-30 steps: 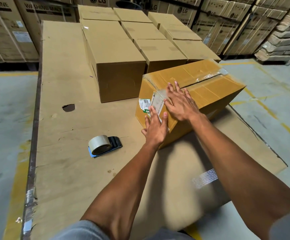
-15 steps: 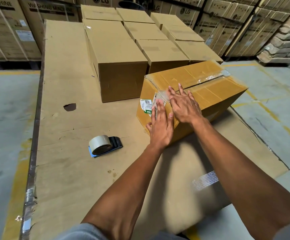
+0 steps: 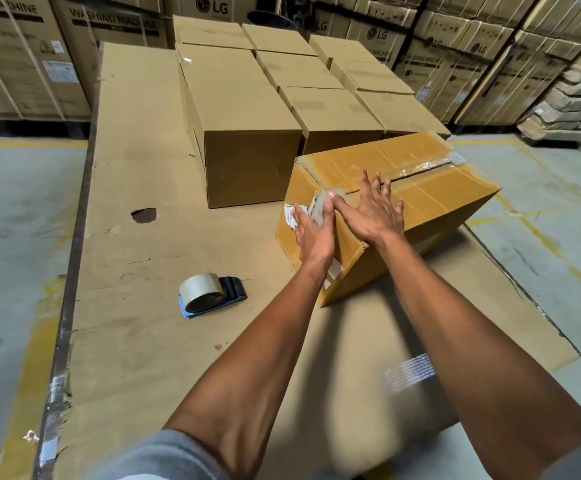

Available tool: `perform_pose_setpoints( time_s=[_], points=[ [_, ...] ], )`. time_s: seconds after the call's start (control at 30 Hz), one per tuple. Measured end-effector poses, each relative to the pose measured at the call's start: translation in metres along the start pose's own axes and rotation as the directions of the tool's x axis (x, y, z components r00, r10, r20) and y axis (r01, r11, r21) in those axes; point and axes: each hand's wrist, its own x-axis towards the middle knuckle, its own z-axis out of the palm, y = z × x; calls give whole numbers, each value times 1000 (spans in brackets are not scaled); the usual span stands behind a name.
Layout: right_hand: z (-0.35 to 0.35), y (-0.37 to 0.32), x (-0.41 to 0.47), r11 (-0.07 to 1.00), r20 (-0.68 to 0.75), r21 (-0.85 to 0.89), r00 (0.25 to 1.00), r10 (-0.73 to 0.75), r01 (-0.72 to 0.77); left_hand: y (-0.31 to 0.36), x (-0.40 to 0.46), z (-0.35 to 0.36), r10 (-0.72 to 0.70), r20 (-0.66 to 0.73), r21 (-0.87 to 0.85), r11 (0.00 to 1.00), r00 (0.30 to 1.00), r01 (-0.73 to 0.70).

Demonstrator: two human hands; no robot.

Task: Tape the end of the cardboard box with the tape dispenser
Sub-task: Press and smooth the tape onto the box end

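A brown cardboard box (image 3: pixel 431 192) lies at an angle on the cardboard-covered work surface, clear tape along its top seam and down its near end. My left hand (image 3: pixel 313 233) lies flat on the near end face, over the tape and a white-green label. My right hand (image 3: pixel 372 209) rests flat on the top near that end edge, fingers spread. Neither hand holds anything. The tape dispenser (image 3: pixel 209 294), with a clear tape roll and a dark handle on a blue base, lies on the surface to the left of my left arm.
Several closed cardboard boxes (image 3: pixel 244 116) stand in rows just behind the taped box. The flat cardboard sheet (image 3: pixel 136 202) has a small hole (image 3: pixel 143 215) at the left. Concrete floor with yellow lines lies on both sides. Stacked LG cartons (image 3: pixel 455 46) line the back.
My left hand has slid up the box's end face toward the top edge. My right hand has stayed on the top near that edge. The dispenser has not moved.
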Motion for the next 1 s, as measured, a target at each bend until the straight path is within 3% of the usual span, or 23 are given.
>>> perform_pose_setpoints(
  time_s=[0.17, 0.47, 0.73, 1.0],
  points=[
    [3, 2, 8, 1000, 11, -18, 1000, 2, -2, -18, 9, 11, 6, 35, -118, 993, 999, -2],
    [8, 0, 12, 1000, 4, -19, 1000, 5, -5, -45, 17, 13, 58, 5, -150, 987, 998, -57],
    [1, -15, 10, 982, -8, 60, 984, 179, -178, 2, 23, 9, -154, -8, -369, 919, 988, 140],
    [8, -17, 21, 982, 5, 38, 982, 186, -186, -8, 24, 11, -164, -82, -409, 905, 983, 117]
  ],
)
